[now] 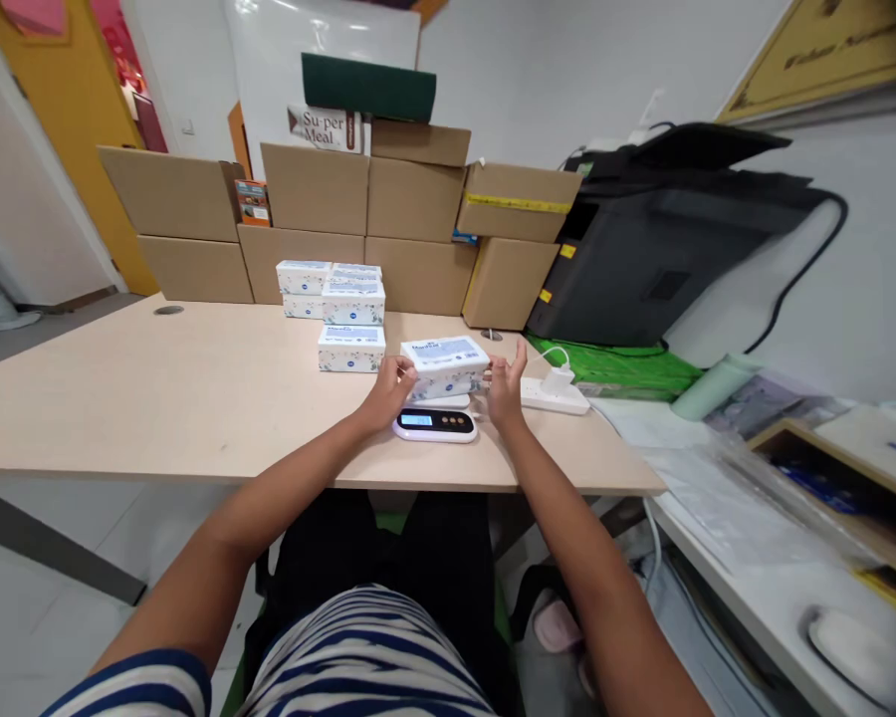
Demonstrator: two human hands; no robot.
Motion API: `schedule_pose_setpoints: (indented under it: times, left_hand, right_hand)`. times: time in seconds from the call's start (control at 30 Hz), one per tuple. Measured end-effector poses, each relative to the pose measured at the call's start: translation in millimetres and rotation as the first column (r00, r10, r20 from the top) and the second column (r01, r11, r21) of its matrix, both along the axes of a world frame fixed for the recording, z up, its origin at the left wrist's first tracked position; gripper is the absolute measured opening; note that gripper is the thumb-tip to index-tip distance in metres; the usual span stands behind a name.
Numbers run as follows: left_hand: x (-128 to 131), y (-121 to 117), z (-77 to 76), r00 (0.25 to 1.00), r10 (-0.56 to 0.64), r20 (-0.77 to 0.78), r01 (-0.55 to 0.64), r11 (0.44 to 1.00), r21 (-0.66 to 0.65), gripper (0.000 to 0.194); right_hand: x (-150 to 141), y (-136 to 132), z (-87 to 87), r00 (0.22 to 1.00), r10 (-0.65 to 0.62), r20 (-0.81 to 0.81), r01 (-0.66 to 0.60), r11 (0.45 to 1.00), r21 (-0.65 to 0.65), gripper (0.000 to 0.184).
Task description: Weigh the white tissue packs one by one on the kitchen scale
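My left hand (389,390) grips the left end of a white tissue pack (446,366) with a floral print. At the pack's right end is my right hand (506,386), its fingers against the side and one finger pointing up. The pack is above the plate of a small digital kitchen scale (434,425); whether it rests its full weight there I cannot tell. The scale's display is lit, its digits too small to read. To the left, several similar packs (351,349) stand in stacks on the table.
Cardboard boxes (314,189) line the back of the wooden table (156,398). A white power strip (557,396) with a plugged-in charger lies right of the scale. Farther right are a black printer (664,259) on a green package (634,370) and a cluttered side desk (754,558).
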State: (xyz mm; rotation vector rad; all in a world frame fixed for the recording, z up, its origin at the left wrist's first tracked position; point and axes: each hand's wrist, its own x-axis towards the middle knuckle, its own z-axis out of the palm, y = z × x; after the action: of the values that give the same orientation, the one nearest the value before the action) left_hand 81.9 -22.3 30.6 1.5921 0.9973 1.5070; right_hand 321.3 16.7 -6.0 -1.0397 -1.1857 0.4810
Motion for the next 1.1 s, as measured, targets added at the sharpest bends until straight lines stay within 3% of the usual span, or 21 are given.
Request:
schedule_pose_setpoints:
  times: [0.1,0.2,0.3,0.4,0.43,0.53,0.6,0.73,0.83,0.93,1.03,1.1]
  left_hand:
    - [-5,-13,3.6,0.997,0.021,-0.077,-0.010,0.990,0.139,0.033]
    - [-19,-40,1.5,0.986,0.166,-0.007,-0.157,0.946,0.284,0.040]
    - [-55,-73,-6.9,0.909,0.400,0.114,-0.410,0.815,0.410,0.043]
    - [-121,-97,-10.4,0.790,0.599,0.131,-0.581,0.662,0.473,0.038]
    - [-146,-103,-9.7,0.769,0.638,0.047,-0.575,0.657,0.487,0.035]
    - [-214,-115,-7.2,0.727,0.571,-0.380,-0.429,0.811,0.398,0.032]
    - [-241,-123,-7.8,0.660,0.525,-0.538,-0.383,0.851,0.360,0.033]
    - [-239,-141,-8.1,0.505,0.600,-0.621,-0.322,0.798,0.509,0.033]
    - [-216,-142,-6.3,0.453,0.503,-0.736,-0.129,0.854,0.504,0.038]
    - [-205,-130,-9.7,0.408,0.384,-0.828,-0.019,0.910,0.413,0.062]
    - [-217,-121,-17.9,0.373,0.315,-0.873,-0.028,0.944,0.328,0.081]
    - [-235,-122,-22.0,0.368,0.331,-0.869,-0.093,0.943,0.320,0.080]
  right_hand:
    - [-23,-21,5.9,0.999,0.007,0.040,-0.011,0.996,0.089,0.100]
    - [-62,-45,10.7,0.997,0.041,0.072,-0.055,0.980,0.193,0.094]
    - [-115,-69,12.3,0.980,0.102,0.169,-0.143,0.957,0.254,0.084]
    - [-168,-89,10.6,0.900,0.176,0.399,-0.267,0.946,0.185,0.069]
    - [-182,-94,8.5,0.855,0.213,0.474,-0.304,0.945,0.124,0.061]
    - [-214,-110,-3.5,0.723,0.293,0.625,-0.335,0.941,-0.053,0.046]
    - [-223,-121,-14.2,0.680,0.262,0.685,-0.316,0.948,-0.049,0.051]
    - [-210,-141,-33.8,0.677,0.089,0.731,-0.293,0.943,0.157,0.068]
    - [-177,-150,-47.4,0.680,-0.092,0.728,-0.126,0.963,0.239,0.057]
    - [-133,-156,-57.2,0.632,-0.241,0.736,0.093,0.967,0.237,0.049]
    - [-96,-162,-59.1,0.624,-0.328,0.709,0.256,0.943,0.211,0.058]
    - [-78,-166,-59.6,0.656,-0.384,0.649,0.323,0.921,0.219,0.063]
